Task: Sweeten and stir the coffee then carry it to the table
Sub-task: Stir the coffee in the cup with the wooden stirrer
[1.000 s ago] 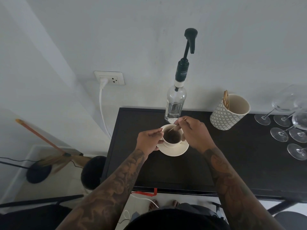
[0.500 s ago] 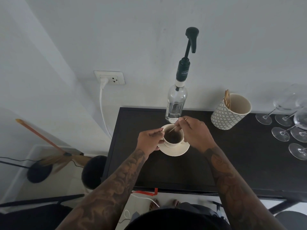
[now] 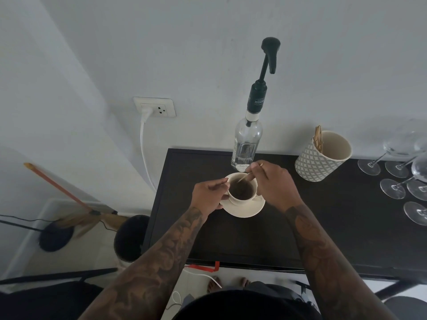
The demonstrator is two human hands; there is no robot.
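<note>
1. Cup (image 3: pixel 242 189) sits on saucer (image 3: pixel 245 210), both on the dark counter (image 3: pixel 323 227), toward its far-left part. Coffee inside is dark and reaches near the rim.
2. Left hand (image 3: pixel 209 197) at cup's 9 o'clock, fingers closed against the cup wall, thumb at the rim; bracing it.
3. Right hand (image 3: pixel 275 183) at 3 o'clock, fingertips pinched on a thin stick (image 3: pixel 245 177) that slants into the cup from 1 o'clock.
4. Risk: a hard or wide stir would likely slop coffee over the rim onto the saucer.
5. Risk: bottle (image 3: pixel 246 144) stands just beyond the cup at 12 o'clock, near the right knuckles; a high backswing could knock it. It is tall and narrow-based, so probably tips easily.
6. Risk: lifting by the saucer alone, the cup may slide.
7. Room: counter's left edge lies near, at 9 o'clock; front edge well apart at 6. Open counter at 5–6 o'clock.
8. Holder (image 3: pixel 323 155) at 2 o'clock and glasses (image 3: pixel 392 188) at 3, apart from the hands; keep the carry path away from them.
</note>
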